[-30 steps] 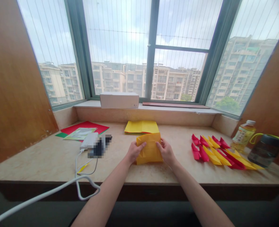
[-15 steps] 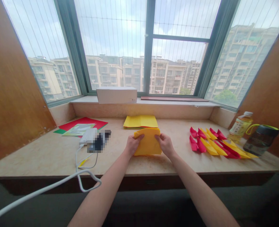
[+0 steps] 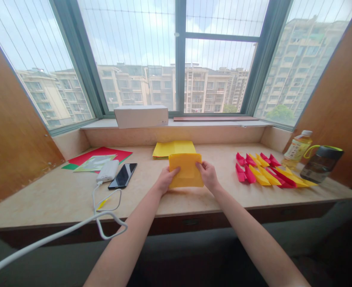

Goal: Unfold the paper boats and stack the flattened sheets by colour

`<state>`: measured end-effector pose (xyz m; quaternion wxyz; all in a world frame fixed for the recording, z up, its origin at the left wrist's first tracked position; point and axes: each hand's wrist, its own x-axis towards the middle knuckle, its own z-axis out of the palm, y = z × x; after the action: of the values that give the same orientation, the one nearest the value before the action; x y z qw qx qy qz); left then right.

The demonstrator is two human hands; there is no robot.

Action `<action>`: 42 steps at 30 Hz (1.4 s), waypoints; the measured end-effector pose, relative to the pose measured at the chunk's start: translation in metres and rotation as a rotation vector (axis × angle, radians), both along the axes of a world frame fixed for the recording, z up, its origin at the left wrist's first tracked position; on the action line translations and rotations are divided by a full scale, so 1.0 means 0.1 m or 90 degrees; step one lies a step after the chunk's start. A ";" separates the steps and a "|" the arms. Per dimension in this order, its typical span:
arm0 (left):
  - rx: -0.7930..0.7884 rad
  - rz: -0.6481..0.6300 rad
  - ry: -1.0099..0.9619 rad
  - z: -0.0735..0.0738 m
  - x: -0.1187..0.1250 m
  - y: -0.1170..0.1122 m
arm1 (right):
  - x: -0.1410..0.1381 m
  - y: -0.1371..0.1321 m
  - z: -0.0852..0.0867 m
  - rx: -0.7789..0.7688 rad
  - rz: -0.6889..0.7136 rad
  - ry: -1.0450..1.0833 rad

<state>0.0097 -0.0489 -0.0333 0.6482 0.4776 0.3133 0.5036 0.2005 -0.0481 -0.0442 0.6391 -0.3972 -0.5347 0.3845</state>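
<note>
A folded sheet of orange-yellow paper (image 3: pixel 186 169) is held upright over the stone counter (image 3: pixel 59 195) in front of me. My left hand (image 3: pixel 165 179) pinches its left edge with the thumb on the near face. My right hand (image 3: pixel 207 175) pinches its right edge the same way. Just behind the sheet lies a flat stack of yellow paper (image 3: pixel 171 148).
Several folded red and yellow paper pieces (image 3: pixel 264 169) lie in a row at the right, beside a drink bottle (image 3: pixel 297 149) and a dark jug (image 3: pixel 321 163). At the left are a phone (image 3: pixel 122 175), a white power bank (image 3: pixel 108 170) with cable, and red and green sheets (image 3: pixel 100 158). A white box (image 3: pixel 141 116) sits on the sill.
The sheet's near face showed folds a second ago and now looks smooth and flat. Both hands keep their pinch on its sides. The view has tilted slightly.
</note>
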 end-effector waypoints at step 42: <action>0.066 -0.043 0.090 0.00 0.00 -0.06 | 0.04 -0.04 0.11 0.023 0.007 0.159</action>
<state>0.0095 -0.0552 -0.0329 0.6154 0.5550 0.3160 0.4620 0.2048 -0.0517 -0.0334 0.7055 -0.3315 -0.4603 0.4249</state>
